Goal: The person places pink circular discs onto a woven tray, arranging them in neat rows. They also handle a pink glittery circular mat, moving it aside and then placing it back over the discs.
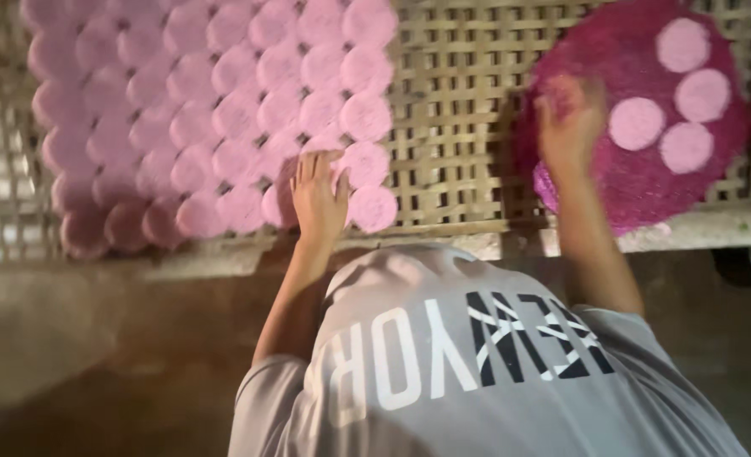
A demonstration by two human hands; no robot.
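Left hand [319,196]: I lay it flat, fingers spread, holding nothing, pressing a pink disc [372,208] beside its neighbours. Right hand [568,118]: blurred over the magenta tray [587,195]; grip untellable. Press evenly.

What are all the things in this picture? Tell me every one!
pink discs on the rack: too many to count, pale pink, laid overlapping in rows on the left of the rack
woven rack: one, tan lattice, spanning the whole top
round mat: one, deep magenta, on the right of the rack
pink discs on the mat: four, pale pink, lying on the mat
ledge: one, pale, along the rack's near edge
floor: brown, below
shirt: one, grey with printed lettering, bottom centre
left hand: flat on the discs at the lower edge of the rows
right hand: blurred, on the mat's left part
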